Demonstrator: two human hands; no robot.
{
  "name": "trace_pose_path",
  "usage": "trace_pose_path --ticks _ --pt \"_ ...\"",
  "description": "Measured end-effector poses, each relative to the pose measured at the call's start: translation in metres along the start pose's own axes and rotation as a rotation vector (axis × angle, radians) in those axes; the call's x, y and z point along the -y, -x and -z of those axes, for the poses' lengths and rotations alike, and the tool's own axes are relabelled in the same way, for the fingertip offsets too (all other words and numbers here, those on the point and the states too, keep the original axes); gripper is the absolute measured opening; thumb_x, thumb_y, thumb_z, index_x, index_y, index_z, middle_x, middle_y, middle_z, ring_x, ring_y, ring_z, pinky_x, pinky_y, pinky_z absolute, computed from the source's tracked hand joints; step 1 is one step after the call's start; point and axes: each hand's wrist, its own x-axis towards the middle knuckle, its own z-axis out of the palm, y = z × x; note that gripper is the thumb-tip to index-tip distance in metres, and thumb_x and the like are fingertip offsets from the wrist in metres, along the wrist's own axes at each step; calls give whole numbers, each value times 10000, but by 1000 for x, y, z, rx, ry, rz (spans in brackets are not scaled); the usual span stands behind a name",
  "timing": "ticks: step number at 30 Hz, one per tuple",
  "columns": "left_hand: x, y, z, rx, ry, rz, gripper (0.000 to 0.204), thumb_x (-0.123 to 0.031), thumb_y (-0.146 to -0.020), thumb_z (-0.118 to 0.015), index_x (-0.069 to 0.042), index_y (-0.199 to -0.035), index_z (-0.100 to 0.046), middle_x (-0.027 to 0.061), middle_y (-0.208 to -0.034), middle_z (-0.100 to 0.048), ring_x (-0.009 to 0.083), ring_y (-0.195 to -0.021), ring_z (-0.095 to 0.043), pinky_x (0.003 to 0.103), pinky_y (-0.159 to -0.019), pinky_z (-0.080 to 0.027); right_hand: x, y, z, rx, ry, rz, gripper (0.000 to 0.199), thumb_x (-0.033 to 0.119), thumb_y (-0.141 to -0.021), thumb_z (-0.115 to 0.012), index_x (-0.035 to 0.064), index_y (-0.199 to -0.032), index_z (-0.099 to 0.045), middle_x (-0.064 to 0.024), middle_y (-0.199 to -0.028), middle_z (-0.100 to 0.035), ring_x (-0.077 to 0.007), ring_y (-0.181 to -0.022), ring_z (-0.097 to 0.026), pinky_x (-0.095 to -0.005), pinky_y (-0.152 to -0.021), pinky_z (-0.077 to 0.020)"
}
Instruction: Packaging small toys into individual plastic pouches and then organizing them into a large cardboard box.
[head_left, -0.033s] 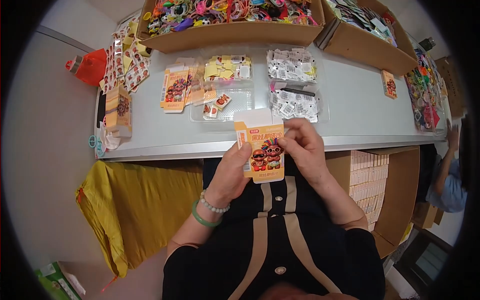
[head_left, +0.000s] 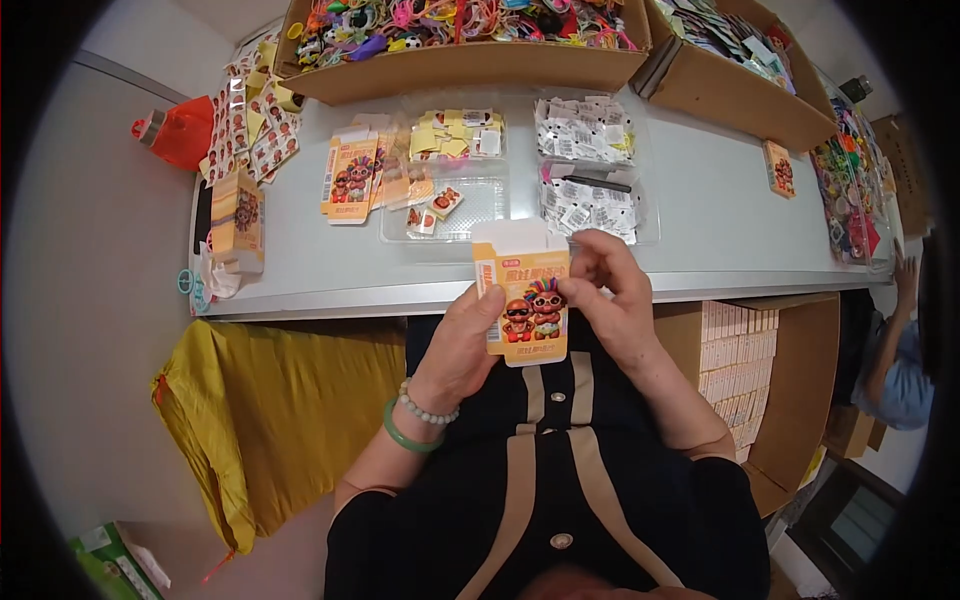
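Just in front of the table's near edge I hold a flat yellow-orange paper box (head_left: 520, 315) with two cartoon figures on it and its white top flap up. My left hand (head_left: 460, 335) grips its left side, thumb on the front and fingers behind. At the right edge is my right hand (head_left: 615, 300), fingers curled and thumb against the box; its fingertips are partly hidden. Beyond lie more flat yellow boxes (head_left: 347, 180) and a clear plastic tray (head_left: 485, 225) holding a few small picture cards (head_left: 446, 203).
Clear trays hold yellow slips (head_left: 455, 135) and white labelled packets (head_left: 585, 130), with a black pen (head_left: 597, 184) on top. A carton of colourful trinkets (head_left: 470, 65) stands behind. Lower right, an open carton (head_left: 800, 380) contains stacked boxes. A yellow cloth (head_left: 270, 420) hangs at left. Another person's arm (head_left: 890, 350) shows far right.
The box has shifted very slightly to the right at its top, and my right hand has moved a touch to the right. My left hand keeps its grip.
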Motion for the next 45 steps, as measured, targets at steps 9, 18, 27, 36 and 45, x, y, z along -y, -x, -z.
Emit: trace_pose_path --ticks 9,18,27,36,45 --pt "23 15 30 259 258 231 607 -374 -900 -554 -12 -1339 -342 118 -1263 -497 213 -1165 -506 369 -997 -413 -3 11 -1 278 620 546 319 61 -722 -685 41 -1025 -587 -150 -991 -531 -312 -909 -564 -360 -713 -478" --pt "9 19 14 292 -116 237 854 -458 -701 -767 5 -1306 -381 72 -1179 -503 152 -1106 -498 290 -943 -413 21 -1 9 728 80 64 185 71 -697 -731 41 -853 -638 -154 -1339 -418 -283 -1149 -483 -333 -936 -379" --pt "13 9 23 467 22 146 992 -705 -604 -691 14 -1239 -437 54 -966 -543 128 -831 -536 224 -717 -424 8 9 1 621 -201 51 505 131 -795 -680 5 -1254 -512 -133 -1468 -268 -231 -1235 -425 -350 -993 -362" --pt "23 8 24 -63 -392 -238 612 -472 -849 -611 11 -1195 -464 87 -1025 -587 135 -878 -604 271 -769 -502 -4 9 9 450 219 187 367 131 -814 -645 -7 -1146 -569 -106 -1273 -508 -194 -934 -596 -296 -807 -484" --pt "23 18 17 -71 -747 -167 369 -219 -922 -565 3 -1209 -499 56 -1080 -577 98 -984 -530 238 -856 -430 -23 30 -5 125 -146 -73 375 44 -849 -612 -7 -1190 -467 -91 -985 -609 -133 -897 -588 -244 -797 -466"
